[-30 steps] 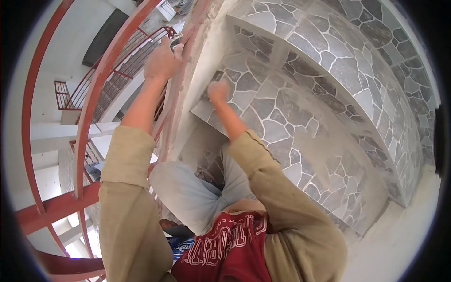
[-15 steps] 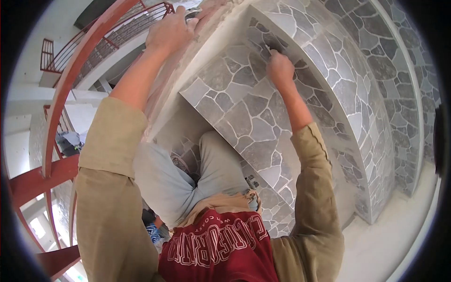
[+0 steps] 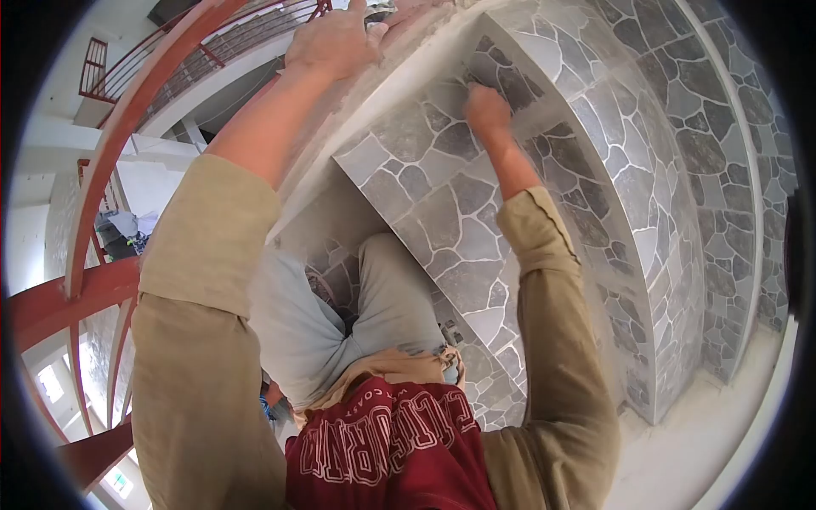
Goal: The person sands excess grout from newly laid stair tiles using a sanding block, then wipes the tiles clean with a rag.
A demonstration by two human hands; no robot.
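Note:
My left hand (image 3: 336,44) is at the top, over the rough, dusty wall edge (image 3: 412,38). Its fingers curl beside a small grey, metallic-looking object (image 3: 379,12) that is cut off by the frame. My right hand (image 3: 490,112) is closed like a fist in the upper corner of a step, against the stone-patterned tiles (image 3: 425,204). Something small and thin seems to stick out from its fingers, but I cannot make out what. Pale dust smears the grey tiles around that hand.
A red metal railing (image 3: 98,191) curves along the left over a drop to a lower level. Curved tiled risers (image 3: 633,161) rise on the right beside a pale ledge (image 3: 680,442). My bent knees (image 3: 387,280) are under the step's edge.
My right hand has moved left and slightly down, nearer the pale wall at the corner. My left hand appears a little farther right, while the whole view has shifted slightly.

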